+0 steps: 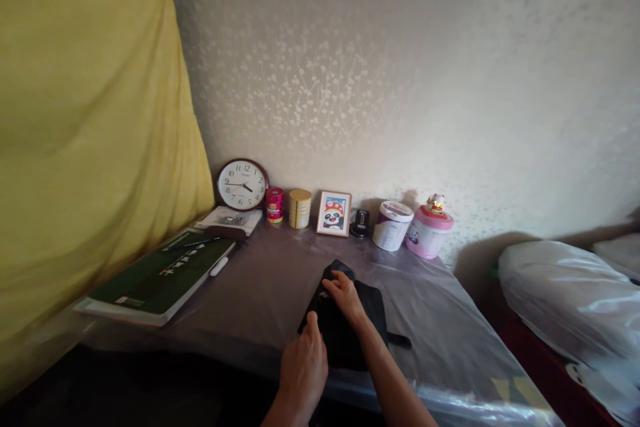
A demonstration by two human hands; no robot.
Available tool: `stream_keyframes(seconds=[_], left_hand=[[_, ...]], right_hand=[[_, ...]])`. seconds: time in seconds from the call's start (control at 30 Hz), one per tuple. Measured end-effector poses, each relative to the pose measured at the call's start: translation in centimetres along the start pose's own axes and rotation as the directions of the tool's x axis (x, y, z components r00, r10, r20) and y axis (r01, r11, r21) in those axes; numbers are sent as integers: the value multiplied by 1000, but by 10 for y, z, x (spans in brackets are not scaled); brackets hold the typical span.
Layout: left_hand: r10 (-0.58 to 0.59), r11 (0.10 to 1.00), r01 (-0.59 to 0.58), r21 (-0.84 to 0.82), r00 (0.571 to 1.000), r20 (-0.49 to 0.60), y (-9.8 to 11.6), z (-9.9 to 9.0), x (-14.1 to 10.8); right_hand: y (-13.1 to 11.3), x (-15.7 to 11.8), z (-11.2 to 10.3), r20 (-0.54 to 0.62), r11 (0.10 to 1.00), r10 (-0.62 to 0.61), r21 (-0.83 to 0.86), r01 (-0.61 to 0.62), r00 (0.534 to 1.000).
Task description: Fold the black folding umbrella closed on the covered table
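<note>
A black fabric item (373, 310), perhaps a pouch or a folded garment, lies on the table near its front edge. A short dark strap (400, 340) sticks out from its right side. My left hand (304, 357) is closed at the item's lower left edge, thumb on top, and seems to grip the fabric there. My right hand (344, 295) reaches over the upper part of the item, with its fingers bent down onto the cloth. A small pale spot shows beside its fingertips; I cannot make out what it is.
Plastic film covers the table (270, 280). A green book (165, 273), a white marker (219, 267) and a clock (243, 185) are on the left. Along the wall stand a pink can (275, 205), yellow tin (300, 209), panda picture (334, 213), white tub (393, 227) and pink tub (427, 237).
</note>
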State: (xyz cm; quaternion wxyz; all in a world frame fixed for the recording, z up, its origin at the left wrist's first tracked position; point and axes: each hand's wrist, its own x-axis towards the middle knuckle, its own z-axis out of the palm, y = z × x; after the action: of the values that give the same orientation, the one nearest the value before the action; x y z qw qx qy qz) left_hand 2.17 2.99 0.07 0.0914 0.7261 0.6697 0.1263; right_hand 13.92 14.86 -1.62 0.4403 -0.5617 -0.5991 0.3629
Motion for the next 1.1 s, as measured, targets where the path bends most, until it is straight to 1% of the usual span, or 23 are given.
stream_keyframes(seconds=[0.17,0.27,0.33,0.47,0.53,0.67,0.77,0.87,0.97,1.03,1.1], left_hand=[[67,996,-65,67,997,-28,1,-9,-14],[116,991,-113,67,992,-43,5,-11,-18],[135,989,-133,64,991,-22,7,-10,-17],[131,988,-135,73,990,60,10,-6,-15],[144,987,-148,57,987,76,11,-4,-16],[163,984,-167,61,984,66,12,-4,-16],[179,982,-185,36,975,133,10,-4,-14],[153,986,-162,32,970,191,6,6,-8],[142,981,-163,107,972,186,7,27,-4],[79,971,-99,218,992,101,10,42,-4],[55,956,-57,288,998,14,13,53,-5]], right_hand=[[-2,-2,3,41,993,-81,-83,84,996],[-3,-3,5,63,983,-107,-144,115,992],[-5,-4,6,82,976,-112,-176,125,990],[-11,-8,6,98,964,-119,-227,138,988],[-13,-10,6,106,959,-123,-244,146,987],[-15,-13,5,166,963,-127,-216,162,978],[-13,-14,5,197,965,-142,-191,180,970],[-11,-15,4,221,959,-174,-182,216,960],[-12,-23,1,263,927,-239,-225,300,935],[-14,-31,-2,285,884,-310,-263,385,907],[-15,-37,-6,303,838,-387,-277,469,871]])
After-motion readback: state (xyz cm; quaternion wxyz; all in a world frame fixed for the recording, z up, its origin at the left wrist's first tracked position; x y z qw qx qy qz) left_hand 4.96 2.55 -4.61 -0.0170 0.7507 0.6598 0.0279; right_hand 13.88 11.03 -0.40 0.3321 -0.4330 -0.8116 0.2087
